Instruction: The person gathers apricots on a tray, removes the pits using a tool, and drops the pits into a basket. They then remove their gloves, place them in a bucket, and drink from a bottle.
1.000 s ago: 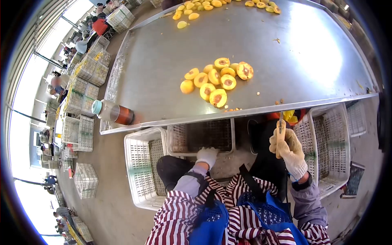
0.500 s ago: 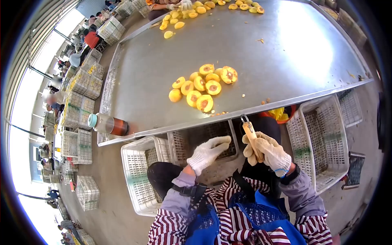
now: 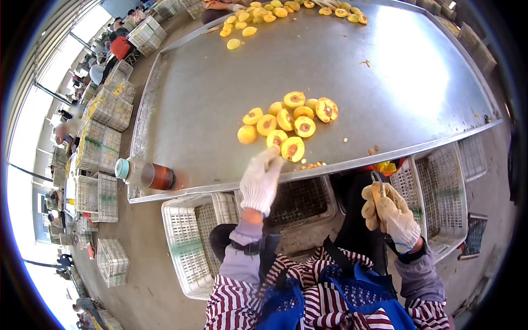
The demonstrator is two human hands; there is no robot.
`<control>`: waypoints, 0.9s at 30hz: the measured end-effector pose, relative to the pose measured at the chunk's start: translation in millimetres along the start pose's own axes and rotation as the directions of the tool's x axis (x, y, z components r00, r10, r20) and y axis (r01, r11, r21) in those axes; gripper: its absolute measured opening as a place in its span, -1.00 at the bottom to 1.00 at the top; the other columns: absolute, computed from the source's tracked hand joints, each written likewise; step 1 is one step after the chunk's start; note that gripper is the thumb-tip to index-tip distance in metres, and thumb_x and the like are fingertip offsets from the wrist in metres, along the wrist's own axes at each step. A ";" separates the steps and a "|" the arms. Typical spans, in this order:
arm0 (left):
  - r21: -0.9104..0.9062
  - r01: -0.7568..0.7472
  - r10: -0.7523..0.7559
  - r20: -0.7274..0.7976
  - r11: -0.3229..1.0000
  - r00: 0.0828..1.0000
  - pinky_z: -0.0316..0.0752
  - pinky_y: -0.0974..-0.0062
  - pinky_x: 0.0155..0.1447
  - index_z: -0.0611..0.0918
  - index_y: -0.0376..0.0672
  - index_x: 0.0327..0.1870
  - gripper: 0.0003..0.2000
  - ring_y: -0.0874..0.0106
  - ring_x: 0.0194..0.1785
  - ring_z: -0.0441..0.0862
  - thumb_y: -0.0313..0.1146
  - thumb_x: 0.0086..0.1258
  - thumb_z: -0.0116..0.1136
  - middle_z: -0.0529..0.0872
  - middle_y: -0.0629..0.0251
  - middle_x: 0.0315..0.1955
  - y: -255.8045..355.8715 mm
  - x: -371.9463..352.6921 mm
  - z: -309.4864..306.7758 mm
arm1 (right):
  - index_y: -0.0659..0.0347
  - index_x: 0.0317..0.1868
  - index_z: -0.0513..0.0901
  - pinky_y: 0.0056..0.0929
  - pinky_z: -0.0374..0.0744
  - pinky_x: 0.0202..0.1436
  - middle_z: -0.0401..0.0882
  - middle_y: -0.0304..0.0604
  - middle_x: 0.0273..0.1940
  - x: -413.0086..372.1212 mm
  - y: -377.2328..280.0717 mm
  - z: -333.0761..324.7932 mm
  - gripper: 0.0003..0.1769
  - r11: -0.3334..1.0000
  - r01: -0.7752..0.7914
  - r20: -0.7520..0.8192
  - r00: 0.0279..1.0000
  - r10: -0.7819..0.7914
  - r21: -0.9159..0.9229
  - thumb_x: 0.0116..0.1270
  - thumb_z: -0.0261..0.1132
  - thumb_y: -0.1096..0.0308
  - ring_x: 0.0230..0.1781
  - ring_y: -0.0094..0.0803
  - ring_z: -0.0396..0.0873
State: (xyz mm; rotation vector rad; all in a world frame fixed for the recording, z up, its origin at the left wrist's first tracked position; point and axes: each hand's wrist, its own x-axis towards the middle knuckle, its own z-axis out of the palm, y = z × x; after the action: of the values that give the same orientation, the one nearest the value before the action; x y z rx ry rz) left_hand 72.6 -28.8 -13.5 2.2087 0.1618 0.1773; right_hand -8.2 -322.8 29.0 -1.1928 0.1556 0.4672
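Observation:
Several yellow peach halves (image 3: pixel 304 126) lie in a loose pile on the metal table (image 3: pixel 220 82), most with the cut side and brown centre showing. My left hand (image 3: pixel 260 181), in a white knit glove, reaches over the table's near edge. Its fingers are stretched out, and their tips are at the nearest peach halves; whether they touch cannot be made out. My right hand (image 3: pixel 391 212), in a stained glove, is closed around the wooden handle of a pitting tool (image 3: pixel 378 190) with a metal loop at its top, held just off the table edge.
A jar of reddish-brown liquid (image 3: pixel 159 176) lies toward the table's left corner. White plastic crates (image 3: pixel 190 247) stand below on both sides. More peaches (image 3: pixel 250 31) lie at the far edge, near another person's gloved hand. Small pit pieces (image 3: pixel 313 165) lie by the near edge.
My left hand has moved up and forward from below the table edge to the peach halves. My right hand, with the pitting tool, has shifted right and slightly down.

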 end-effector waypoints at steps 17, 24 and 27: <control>-0.674 0.472 -0.365 0.308 0.568 0.879 0.63 0.58 -0.37 0.39 -0.21 0.30 -0.53 0.51 -0.16 0.67 -0.29 0.43 0.21 0.63 0.28 -0.01 5.4 43.0 49.4 | 0.19 0.08 0.54 -0.40 0.57 -0.32 0.63 -0.10 -0.42 136.7 21.4 41.9 -0.66 0.808 0.208 0.091 0.978 -0.189 -0.552 0.40 0.27 0.22 -0.43 -0.33 0.65; -0.856 0.338 -0.300 0.229 0.391 0.926 0.56 0.47 -0.04 0.46 -0.28 0.28 -0.43 0.40 -0.07 0.61 0.08 0.55 -0.03 0.64 0.19 -0.05 -2.0 25.3 47.9 | 0.12 0.05 0.51 -0.15 0.61 -0.24 0.66 0.01 -0.29 138.4 30.6 52.7 -0.63 0.528 0.356 0.207 0.924 -0.322 -0.771 0.34 0.25 0.12 -0.27 0.03 0.66; -0.815 0.287 -0.319 0.134 0.503 0.938 0.56 0.50 -0.04 0.46 -0.28 0.29 -0.44 0.43 -0.08 0.61 0.07 0.56 -0.04 0.64 0.22 -0.04 2.3 24.1 50.1 | 0.12 0.00 0.50 -0.14 0.59 -0.32 0.66 0.01 -0.34 141.8 37.9 56.8 -0.66 0.432 0.391 0.217 0.892 -0.397 -0.813 0.37 0.20 0.08 -0.34 0.03 0.65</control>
State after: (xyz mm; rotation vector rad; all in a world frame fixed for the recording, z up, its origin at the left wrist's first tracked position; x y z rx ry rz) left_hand 105.7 -65.0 -39.8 1.1795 0.3981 0.0638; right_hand 95.3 -221.8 -33.1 -2.1439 -0.4177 0.0767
